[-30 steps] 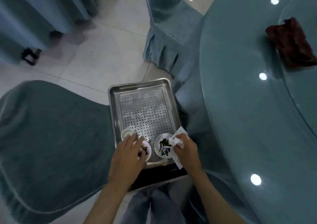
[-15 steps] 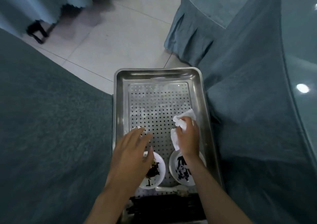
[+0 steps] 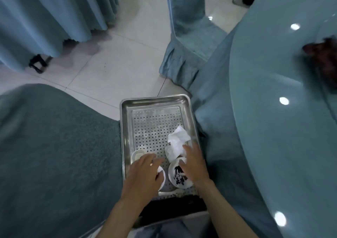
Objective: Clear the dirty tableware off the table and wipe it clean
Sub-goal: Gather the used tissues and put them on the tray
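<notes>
Right hand (image 3: 193,164): palm down, fingers straight and loosely spread, gripping nothing. Fingertips are at the near edge of a crumpled white tissue (image 3: 177,143) that lies on the tray's perforated floor. Contact looks likely, can't confirm. The hand overlaps the right side of a small white dish (image 3: 177,177) with dark residue in it.

Left hand (image 3: 144,173): palm down, fingers splayed, nothing held. It covers most of a second small white dish (image 3: 162,180); only the dish's right rim shows past the hand. Can't tell whether it touches the dish or hovers over it. A small white cup (image 3: 136,154) stands just beyond the fingers, against the tray's left wall.

Metal tray (image 3: 156,100): rectangular steel with a perforated insert, sitting low between a teal-covered chair (image 3: 54,146) on the left and the round table (image 3: 273,137) on the right. Both dishes, the cup and the tissue are in its near half. A pale spoon-like piece (image 3: 166,193) lies across the insert's near edge, partly hidden. The tray's near end is dark, contents unreadable.

Table: blue cloth, glossy top with light reflections. A dark red cloth (image 3: 324,61) lies on it at far right, blurred. A second covered chair (image 3: 186,42) stands beyond the tray at the table's edge.
</notes>
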A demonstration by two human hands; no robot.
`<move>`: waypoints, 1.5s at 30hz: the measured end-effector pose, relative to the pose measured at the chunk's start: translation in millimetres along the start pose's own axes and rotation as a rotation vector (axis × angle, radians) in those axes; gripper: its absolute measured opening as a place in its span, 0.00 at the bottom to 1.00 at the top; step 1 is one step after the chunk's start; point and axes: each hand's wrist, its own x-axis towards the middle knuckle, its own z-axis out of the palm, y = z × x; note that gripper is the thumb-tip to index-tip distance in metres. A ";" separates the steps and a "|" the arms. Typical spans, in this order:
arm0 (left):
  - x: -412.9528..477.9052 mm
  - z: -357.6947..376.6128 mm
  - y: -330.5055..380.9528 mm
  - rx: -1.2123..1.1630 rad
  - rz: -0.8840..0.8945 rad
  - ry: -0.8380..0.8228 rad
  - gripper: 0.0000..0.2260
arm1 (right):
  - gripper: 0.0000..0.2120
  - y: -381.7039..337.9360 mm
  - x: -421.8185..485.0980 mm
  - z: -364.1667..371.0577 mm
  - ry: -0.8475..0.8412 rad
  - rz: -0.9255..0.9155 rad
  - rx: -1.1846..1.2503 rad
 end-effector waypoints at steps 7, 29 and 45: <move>-23.3 -83.1 85.9 0.117 0.202 -0.041 0.15 | 0.19 -25.1 -153.0 -148.8 0.195 -0.049 -0.007; 73.3 -55.2 432.4 0.284 0.864 -0.163 0.18 | 0.16 241.6 -350.4 -315.1 0.745 0.565 0.329; 188.9 30.6 620.8 0.405 0.889 -0.350 0.18 | 0.27 429.1 -298.8 -338.2 0.321 0.799 0.143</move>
